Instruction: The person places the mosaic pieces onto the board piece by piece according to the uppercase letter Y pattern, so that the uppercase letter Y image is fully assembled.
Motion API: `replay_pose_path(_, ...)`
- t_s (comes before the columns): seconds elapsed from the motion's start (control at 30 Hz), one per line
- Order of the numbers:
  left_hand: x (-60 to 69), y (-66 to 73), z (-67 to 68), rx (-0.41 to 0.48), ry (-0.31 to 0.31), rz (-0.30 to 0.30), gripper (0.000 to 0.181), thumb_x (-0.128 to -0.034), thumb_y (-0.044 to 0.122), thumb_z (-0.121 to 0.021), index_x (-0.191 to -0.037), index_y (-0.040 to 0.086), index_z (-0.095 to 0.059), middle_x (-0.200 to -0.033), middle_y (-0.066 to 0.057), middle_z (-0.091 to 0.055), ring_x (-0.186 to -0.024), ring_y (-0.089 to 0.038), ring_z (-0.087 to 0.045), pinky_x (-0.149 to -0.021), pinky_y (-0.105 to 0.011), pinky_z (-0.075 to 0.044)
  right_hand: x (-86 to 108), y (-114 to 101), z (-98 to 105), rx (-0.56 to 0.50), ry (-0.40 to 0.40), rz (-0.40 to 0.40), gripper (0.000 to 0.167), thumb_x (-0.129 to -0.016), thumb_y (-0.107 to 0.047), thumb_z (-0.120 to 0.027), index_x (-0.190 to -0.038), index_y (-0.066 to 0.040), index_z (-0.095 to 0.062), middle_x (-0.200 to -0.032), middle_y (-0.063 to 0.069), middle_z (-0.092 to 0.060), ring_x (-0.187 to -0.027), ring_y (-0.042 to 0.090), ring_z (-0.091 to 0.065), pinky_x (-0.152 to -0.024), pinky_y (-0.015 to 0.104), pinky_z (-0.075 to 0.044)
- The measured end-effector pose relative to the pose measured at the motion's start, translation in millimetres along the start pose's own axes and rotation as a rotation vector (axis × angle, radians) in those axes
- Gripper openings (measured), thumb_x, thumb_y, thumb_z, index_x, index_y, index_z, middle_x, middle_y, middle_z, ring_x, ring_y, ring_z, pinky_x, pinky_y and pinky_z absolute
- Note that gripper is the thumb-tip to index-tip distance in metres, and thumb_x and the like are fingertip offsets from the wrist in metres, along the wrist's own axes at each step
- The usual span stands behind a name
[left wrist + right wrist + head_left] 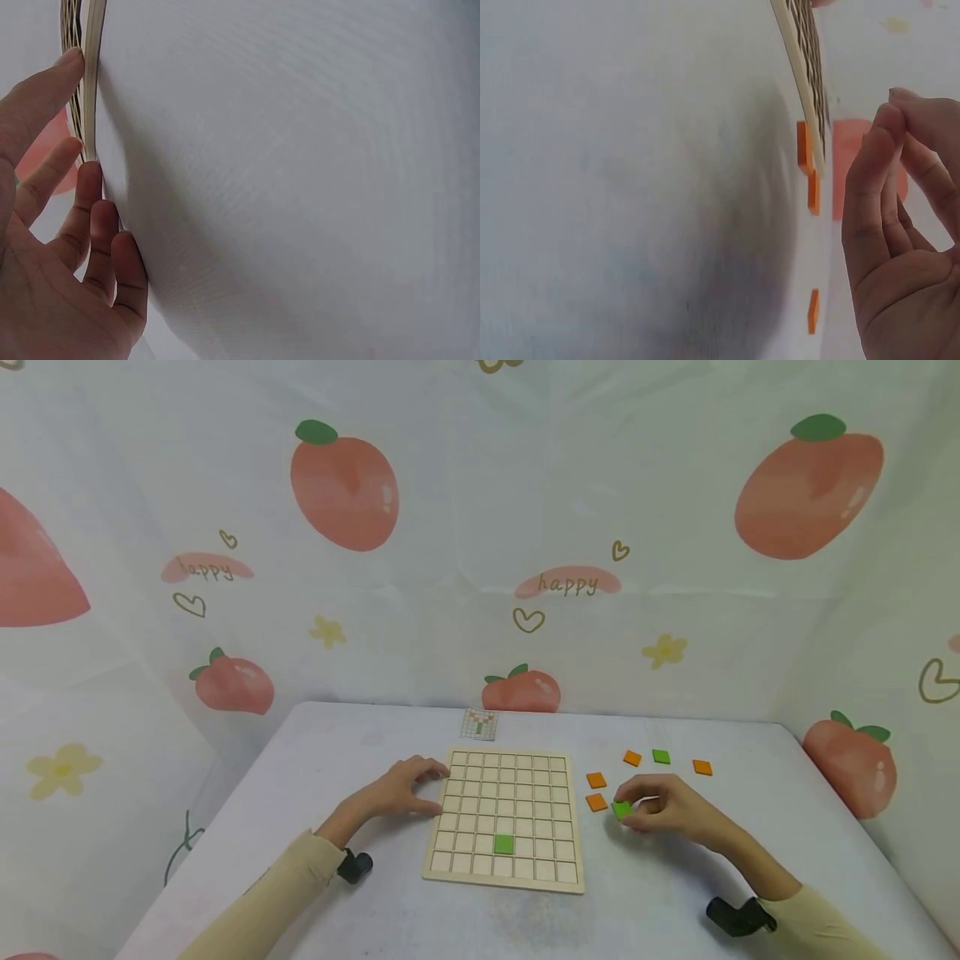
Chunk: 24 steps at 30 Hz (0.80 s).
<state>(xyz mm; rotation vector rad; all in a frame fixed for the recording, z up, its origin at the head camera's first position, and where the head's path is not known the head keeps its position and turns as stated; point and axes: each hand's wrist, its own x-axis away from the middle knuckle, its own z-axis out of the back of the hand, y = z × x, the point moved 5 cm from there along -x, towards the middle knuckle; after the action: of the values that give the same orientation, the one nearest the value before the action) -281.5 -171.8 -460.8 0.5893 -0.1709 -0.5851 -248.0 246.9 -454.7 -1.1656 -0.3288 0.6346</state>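
- My right grip [663,806] pinches a green tile [621,811] between thumb and fingertips, just right of the board [506,810]; the tile is tilted, and I cannot tell whether it touches the desk [360,752].
- In my right wrist view the thumb and finger meet at their tips, and the fingers hide that tile.
- My left grip [405,789] is spread and relaxed at the board's left edge, the thumb nearer me and the fingers farther up, touching the side without closing round it.
- The board lies flat, marked in a grid of seven by seven cells.
- A placed green tile [504,844] sits in the board's middle column, second row from my side.
- Right of the board, near its edge, lie a first orange tile [596,780] and, nearer me, a second orange tile [596,802].
- Farther off to the board's right, toward the back, come a third orange tile [632,758], a loose green tile [661,757] and a fourth orange tile [702,767], all apart from one another.
- Beyond the board's far edge lies a small card [479,724] with a coloured grid pattern.
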Motion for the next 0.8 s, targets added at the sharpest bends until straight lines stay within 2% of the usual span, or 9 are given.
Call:
replay_pose_path(0.13, -0.8, 0.1, -0.4, -0.004, -0.004, -0.001, 0.055, -0.0848, 0.026, -0.085, -0.131, 0.007, -0.060, -0.121, -0.009, -0.061, -0.111, -0.031, -0.053, -0.099, -0.053, -0.038, -5.7, 0, -6, 0.000, -0.006, 0.033, 0.028, -0.088, 0.000, -0.076, -0.115, 0.002, -0.067, -0.107, 0.021, -0.065, -0.074, 0.018, -0.067, -0.064, 0.031, -0.056)
replay_pose_path(0.23, -1.2, -0.6, -0.4, 0.004, -0.011, 0.018, 0.056, -0.0846, 0.026, -0.085, -0.131, 0.008, -0.060, -0.121, -0.008, -0.060, -0.112, -0.030, -0.053, -0.099, -0.053, -0.038, -10.1, 1, -11, -0.004, 0.000, 0.029, 0.029, -0.088, 0.000, -0.077, -0.115, 0.001, -0.068, -0.107, 0.019, -0.066, -0.070, 0.014, -0.064, -0.063, 0.028, -0.054)
replay_pose_path(0.4, -0.7, -1.4, -0.1, 0.011, -0.013, 0.038, 0.056, -0.0837, 0.026, -0.085, -0.131, 0.009, -0.061, -0.122, -0.007, -0.060, -0.113, -0.031, -0.053, -0.100, -0.054, -0.037, -16.2, -1, -21, -0.010, 0.004, 0.033, 0.031, -0.089, -0.002, -0.077, -0.118, 0.004, -0.068, -0.098, 0.016, -0.069, -0.065, 0.010, -0.060, -0.063, 0.026, -0.052)
replay_pose_path(0.63, -0.9, -1.6, -0.1, 0.004, -0.010, 0.023, 0.056, -0.0838, 0.026, -0.085, -0.131, 0.008, -0.061, -0.121, -0.008, -0.061, -0.112, -0.030, -0.053, -0.100, -0.053, -0.038, -23.2, -4, -30, 0.009, 0.041, 0.074, 0.031, -0.086, 0.000, -0.080, -0.115, 0.004, -0.069, -0.101, 0.015, -0.067, -0.075, 0.012, -0.060, -0.065, 0.023, -0.052)
replay_pose_path(0.8, -0.3, -0.1, 0.7, 0.002, -0.007, 0.018, 0.057, -0.0841, 0.027, -0.085, -0.132, 0.007, -0.060, -0.122, -0.008, -0.061, -0.114, -0.031, -0.053, -0.101, -0.054, -0.037, -29.4, -4, -39, -0.015, 0.013, 0.079, 0.031, -0.086, 0.002, -0.079, -0.115, 0.004, -0.069, -0.092, 0.014, -0.063, -0.075, 0.013, -0.059, -0.066, 0.023, -0.051)
